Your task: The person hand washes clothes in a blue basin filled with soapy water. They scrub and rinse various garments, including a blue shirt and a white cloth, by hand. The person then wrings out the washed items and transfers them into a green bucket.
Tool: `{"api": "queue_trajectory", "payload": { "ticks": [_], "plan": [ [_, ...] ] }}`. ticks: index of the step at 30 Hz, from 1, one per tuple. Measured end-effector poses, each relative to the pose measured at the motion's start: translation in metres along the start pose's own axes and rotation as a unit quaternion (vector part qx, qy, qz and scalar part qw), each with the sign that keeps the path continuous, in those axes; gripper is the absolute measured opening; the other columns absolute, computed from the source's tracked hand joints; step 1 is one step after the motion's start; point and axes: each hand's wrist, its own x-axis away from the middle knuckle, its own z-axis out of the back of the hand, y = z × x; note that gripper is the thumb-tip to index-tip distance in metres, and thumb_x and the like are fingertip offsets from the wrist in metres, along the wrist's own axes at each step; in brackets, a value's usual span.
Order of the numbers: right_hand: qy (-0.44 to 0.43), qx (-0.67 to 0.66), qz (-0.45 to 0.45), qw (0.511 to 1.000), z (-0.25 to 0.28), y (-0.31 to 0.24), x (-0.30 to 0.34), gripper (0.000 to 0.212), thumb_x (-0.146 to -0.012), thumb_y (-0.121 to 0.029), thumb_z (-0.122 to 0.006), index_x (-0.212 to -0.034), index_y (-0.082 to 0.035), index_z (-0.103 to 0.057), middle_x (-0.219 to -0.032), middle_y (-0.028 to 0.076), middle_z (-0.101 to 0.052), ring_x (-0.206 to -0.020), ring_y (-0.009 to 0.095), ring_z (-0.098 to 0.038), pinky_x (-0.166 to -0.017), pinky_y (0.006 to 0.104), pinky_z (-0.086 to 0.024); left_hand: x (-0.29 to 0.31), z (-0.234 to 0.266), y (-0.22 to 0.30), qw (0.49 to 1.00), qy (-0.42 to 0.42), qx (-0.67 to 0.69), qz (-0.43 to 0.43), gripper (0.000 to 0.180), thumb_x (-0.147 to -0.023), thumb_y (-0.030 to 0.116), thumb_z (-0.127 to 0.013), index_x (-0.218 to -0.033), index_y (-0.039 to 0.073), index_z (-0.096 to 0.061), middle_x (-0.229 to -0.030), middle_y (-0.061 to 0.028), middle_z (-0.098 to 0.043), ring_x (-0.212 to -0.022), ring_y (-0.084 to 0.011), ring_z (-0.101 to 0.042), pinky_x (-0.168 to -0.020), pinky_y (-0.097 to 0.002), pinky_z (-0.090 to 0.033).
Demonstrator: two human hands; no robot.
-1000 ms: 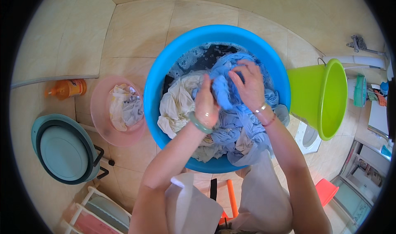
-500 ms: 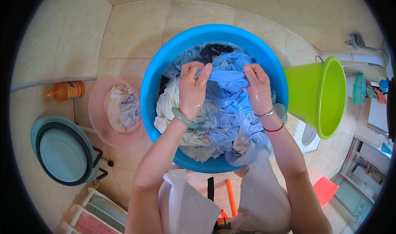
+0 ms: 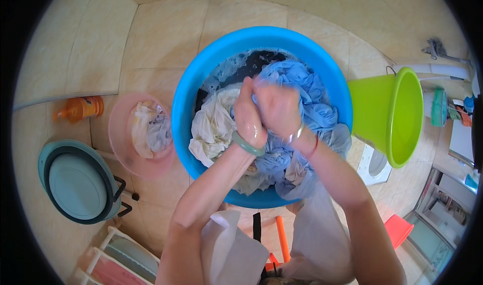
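My left hand (image 3: 248, 115), with a green bangle at the wrist, is closed and pressed against my right hand. My right hand (image 3: 279, 106), smeared by motion and wearing a silver bangle, is a fist knuckles-up. Bits of light blue cloth show between them, part of the wet blue garment (image 3: 322, 115) heaped beside my right hand. Both hands are over a big blue basin (image 3: 184, 84). Inside it, a cream-white garment (image 3: 214, 124) lies left of my hands. Dark cloth (image 3: 236, 74) lies in sudsy water at the far side.
Left of the basin stands a pink basin (image 3: 118, 149) with cloth inside. An orange pump bottle (image 3: 83, 109) and a grey-green folding basin (image 3: 78, 187) are farther left. At right, a lime-green bucket (image 3: 372, 104) lies tilted against the blue basin. A red tub (image 3: 398, 229) stands lower right.
My hands were apart with the blue garment stretched between them. They have come together, the left moving right and the right moving left, with the cloth bunched between.
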Motion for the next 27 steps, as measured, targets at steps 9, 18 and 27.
{"api": "queue_trajectory", "payload": {
  "ticks": [9,18,27],
  "plan": [
    [0.064,-0.062,-0.067,0.994,-0.017,-0.049,0.019,0.026,-0.093,-0.016,-0.056,-0.072,-0.003,-0.053,-0.061,0.018,-0.054,-0.053,0.036,-0.056,-0.046,0.0424,-0.043,-0.022,0.040,-0.001,0.996,0.008,0.080,0.028,0.032,-0.096,0.032,-0.052,-0.069,0.014,-0.046,-0.066,0.0044,-0.042,-0.060,-0.0070,-0.041,-0.057,-0.0265,-0.038],
    [0.030,0.059,-0.112,0.992,-0.029,0.043,0.008,0.021,-0.093,-0.014,-0.053,-0.076,-0.002,-0.053,-0.061,0.016,-0.053,-0.052,0.033,-0.056,-0.045,0.0410,-0.042,0.018,-0.013,-0.006,0.974,0.164,-0.084,0.132,0.026,-0.094,0.036,-0.051,-0.106,0.015,-0.059,-0.098,0.0056,-0.060,-0.100,-0.0098,-0.056,-0.082,-0.0315,-0.046],
    [-0.013,0.014,0.039,0.999,-0.017,-0.020,0.021,0.004,-0.083,-0.007,-0.058,-0.086,-0.004,-0.057,-0.065,0.011,-0.054,-0.055,0.028,-0.058,-0.049,0.0377,-0.046,0.006,0.017,0.004,0.992,-0.017,0.066,0.111,0.023,-0.095,0.035,-0.052,-0.101,0.014,-0.059,-0.093,0.0018,-0.063,-0.086,-0.0138,-0.061,-0.071,-0.0263,-0.047]
  ]
}}
